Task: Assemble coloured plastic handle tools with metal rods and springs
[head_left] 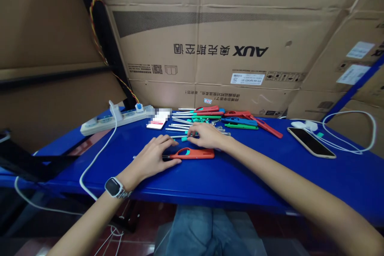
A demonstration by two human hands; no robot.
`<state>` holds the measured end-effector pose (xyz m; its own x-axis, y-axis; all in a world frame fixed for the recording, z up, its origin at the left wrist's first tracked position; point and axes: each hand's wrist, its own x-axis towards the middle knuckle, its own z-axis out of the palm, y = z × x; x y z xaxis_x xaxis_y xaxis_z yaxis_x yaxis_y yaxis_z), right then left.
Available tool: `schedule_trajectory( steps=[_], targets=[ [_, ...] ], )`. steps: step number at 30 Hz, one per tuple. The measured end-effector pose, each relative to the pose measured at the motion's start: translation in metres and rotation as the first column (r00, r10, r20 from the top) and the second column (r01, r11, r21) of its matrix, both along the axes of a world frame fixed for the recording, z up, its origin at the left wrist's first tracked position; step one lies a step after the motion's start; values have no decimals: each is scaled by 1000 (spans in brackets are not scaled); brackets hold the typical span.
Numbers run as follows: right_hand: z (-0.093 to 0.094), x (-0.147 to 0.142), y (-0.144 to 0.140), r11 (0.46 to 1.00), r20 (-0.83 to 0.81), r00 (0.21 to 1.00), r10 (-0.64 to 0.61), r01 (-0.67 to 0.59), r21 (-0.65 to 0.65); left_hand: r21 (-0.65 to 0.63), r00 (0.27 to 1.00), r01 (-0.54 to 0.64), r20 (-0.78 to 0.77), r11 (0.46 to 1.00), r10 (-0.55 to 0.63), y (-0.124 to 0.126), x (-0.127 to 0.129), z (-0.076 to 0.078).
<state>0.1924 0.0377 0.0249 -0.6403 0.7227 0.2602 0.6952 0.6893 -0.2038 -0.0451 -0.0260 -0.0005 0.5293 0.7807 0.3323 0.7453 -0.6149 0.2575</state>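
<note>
A red long-nosed lighter (198,153) lies crosswise near the table's front, a teal trigger showing in its loop. My left hand (148,158) is curled over its metal nozzle, thumb on the near side and fingers on the far side; the palm hides most of the tube. Just beyond the lighter, my right hand (205,136) pinches a small teal plastic piece (184,139), its fingertips close together. Behind that hand are several loose metal nozzle tubes (177,129), partly hidden by it. Red lighter handles (238,113), a blue handle (240,121) and a green handle (241,126) lie farther back.
A white power strip (93,127) with plugs and a cable is at the left. Near it lies a white card-like item (157,122), partly blurred. On the right rest a phone (312,142) and a coiled white cable (351,148). Cardboard (210,28) walls the back of the blue table (255,176).
</note>
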Motion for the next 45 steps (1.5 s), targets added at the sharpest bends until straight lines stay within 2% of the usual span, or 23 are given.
schedule_trajectory(
  steps=[3,7,9,11,13,15,17,20,21,23,26,28,30,33,35,38,41,43,45],
  targets=[
    [1,-18,5,997,82,993,82,-82,-9,1,1000,-26,17,1000,26,-5,-12,1],
    [1,-26,9,997,109,992,70,-67,-31,-39,999,-23,33,999,24,-8,-19,-2],
    [1,-25,8,998,23,999,25,-24,-61,-27,998,-32,57,999,34,-7,-17,-2],
    [0,-24,5,989,-197,980,-8,-21,-146,6,991,-46,125,999,45,-3,-12,1],
    [-1,-23,0,953,-481,876,-48,-105,-286,38,973,-36,228,999,26,3,-5,7],
    [-2,-24,-6,885,-676,726,-125,-227,-408,69,950,25,310,997,-45,9,5,14],
    [-5,-26,-12,827,-755,620,-212,-298,-476,98,928,91,351,991,-120,15,14,20],
    [-9,-26,-19,804,-776,568,-274,-307,-509,93,910,153,374,984,-177,21,19,24],
    [-11,-25,-21,820,-769,585,-258,-288,-494,75,911,159,374,984,-175,23,19,24],
    [-14,-20,-27,885,-705,691,-159,-216,-412,39,914,137,381,990,-141,27,13,22],
    [-18,-11,-36,969,-386,922,39,-129,-212,28,893,20,449,999,-30,33,0,18],
    [-20,-6,-40,984,-166,982,90,-114,-136,4,866,-36,500,999,29,36,-8,16],
    [-19,-3,-41,989,-75,994,85,-93,-113,-23,834,-67,548,998,68,39,-13,16],
    [-11,6,-40,989,-76,996,44,-54,-134,-37,769,-105,630,994,105,44,-17,17],
    [-2,18,-39,989,-104,995,1,-16,-144,-63,691,-93,714,994,110,49,-16,20],
    [9,45,-41,990,-153,983,-102,85,-110,-116,544,1,834,993,97,59,-8,26],
    [8,69,-44,981,-225,956,-191,177,-80,-168,392,118,913,979,110,71,10,33],
    [3,78,-46,975,-305,928,-213,183,-122,-226,289,237,945,945,153,80,26,35],
    [-1,82,-47,969,-361,904,-228,175,-173,-275,238,375,952,885,195,88,45,37]
  ],
)
